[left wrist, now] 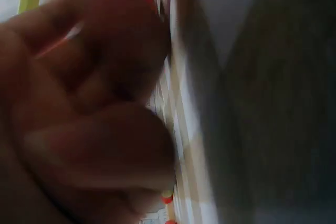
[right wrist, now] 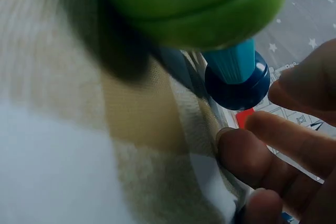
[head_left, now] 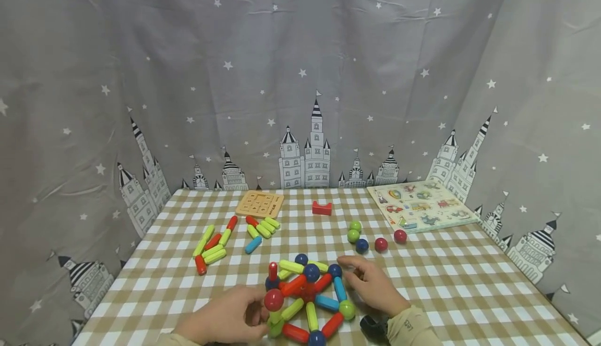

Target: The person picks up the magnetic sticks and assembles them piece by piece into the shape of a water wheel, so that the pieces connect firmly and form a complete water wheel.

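A wheel-like build of magnetic rods and balls [head_left: 308,289] stands at the near middle of the table, with red, yellow-green and blue rods. My left hand [head_left: 230,314] is at its left side, fingers curled, beside a red ball [head_left: 274,300] over a green piece [head_left: 275,326]. The red ball and the build hide those fingertips, so their grip is unclear; the left wrist view is dark and blurred. On the right, my right hand [head_left: 373,283] touches a dark blue ball [head_left: 335,271] with extended fingers. A blue rod [right wrist: 231,64] joins that ball to a green ball [right wrist: 199,3].
Loose red and yellow-green rods [head_left: 215,249] lie at the left, with a blue rod [head_left: 253,245] nearby. Behind them is a wooden number puzzle [head_left: 260,203]. A red arch block [head_left: 322,209], several loose balls [head_left: 362,246] and a picture board [head_left: 420,205] lie farther back.
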A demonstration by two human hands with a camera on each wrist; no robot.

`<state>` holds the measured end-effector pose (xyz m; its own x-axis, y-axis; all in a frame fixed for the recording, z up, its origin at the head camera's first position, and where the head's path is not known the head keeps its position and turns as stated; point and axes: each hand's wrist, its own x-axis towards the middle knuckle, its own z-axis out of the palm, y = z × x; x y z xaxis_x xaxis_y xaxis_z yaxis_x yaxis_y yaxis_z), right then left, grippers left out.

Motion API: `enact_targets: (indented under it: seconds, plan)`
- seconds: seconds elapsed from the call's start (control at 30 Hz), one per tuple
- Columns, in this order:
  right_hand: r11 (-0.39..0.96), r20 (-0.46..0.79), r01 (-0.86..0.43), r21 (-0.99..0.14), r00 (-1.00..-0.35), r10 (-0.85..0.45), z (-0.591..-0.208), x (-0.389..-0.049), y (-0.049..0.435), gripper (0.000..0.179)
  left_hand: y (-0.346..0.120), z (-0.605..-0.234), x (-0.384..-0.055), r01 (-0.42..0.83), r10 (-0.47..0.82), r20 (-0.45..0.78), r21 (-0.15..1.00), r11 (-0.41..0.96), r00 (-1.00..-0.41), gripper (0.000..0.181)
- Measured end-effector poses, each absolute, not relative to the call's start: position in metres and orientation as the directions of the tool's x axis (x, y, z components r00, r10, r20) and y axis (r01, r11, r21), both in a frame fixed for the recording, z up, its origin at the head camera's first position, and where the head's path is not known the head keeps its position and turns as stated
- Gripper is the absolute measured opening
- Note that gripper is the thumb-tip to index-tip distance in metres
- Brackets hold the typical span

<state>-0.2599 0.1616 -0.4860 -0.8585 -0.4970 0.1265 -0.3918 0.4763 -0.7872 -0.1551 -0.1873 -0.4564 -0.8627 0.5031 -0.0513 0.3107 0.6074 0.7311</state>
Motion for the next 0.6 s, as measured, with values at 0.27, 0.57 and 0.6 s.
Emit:
enact_targets:
  seconds: [0.27,0.57,0.6]
  plan:
    - [0.475,-0.024,-0.428,-0.769,-0.723,-0.690,-0.473,-0.247,0.171,0.109,-0.193,-0.464,-0.157,0.255,0.523,-0.112,0.776,0.578,-0.845,0.010]
    - [0.458,-0.006,-0.462,-0.760,-0.699,-0.715,-0.470,-0.248,0.176,0.113,-0.196,-0.467,-0.172,0.124,0.182,-0.025,0.644,0.755,-0.983,0.056]
    - [0.461,0.012,-0.468,-0.754,-0.712,-0.702,-0.472,-0.250,0.176,0.110,-0.196,-0.468,-0.172,0.136,0.197,-0.022,0.648,0.750,-0.980,0.056]
